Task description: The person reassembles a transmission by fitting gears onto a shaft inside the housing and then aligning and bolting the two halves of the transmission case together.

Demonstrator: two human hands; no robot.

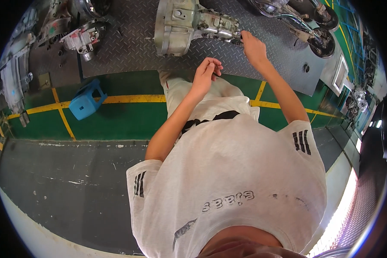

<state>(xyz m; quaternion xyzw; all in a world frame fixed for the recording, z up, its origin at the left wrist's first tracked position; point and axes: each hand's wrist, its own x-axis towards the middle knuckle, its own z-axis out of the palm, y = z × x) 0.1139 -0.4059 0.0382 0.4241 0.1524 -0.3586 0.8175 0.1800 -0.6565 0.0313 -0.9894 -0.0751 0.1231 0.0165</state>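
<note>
In front of me a grey metal gearbox (176, 28) lies on its side, its wide bell-shaped housing to the left and its narrow tail to the right. My right hand (254, 48) is closed at the tip of that tail, where the fingers cover the part they grip. Nearer my body, my left hand (206, 74) hovers at the bench edge, below the gearbox and apart from it. Its fingers are curled in toward the thumb; whatever lies between them is too small to make out.
The gearbox rests on a dark tread-plate bench top (129, 47). Other metal castings (82, 39) stand to the left, and wheeled assemblies with bent tubes (321, 42) to the right. A blue plastic stool (88, 99) stands on the green floor (129, 111), left of my legs.
</note>
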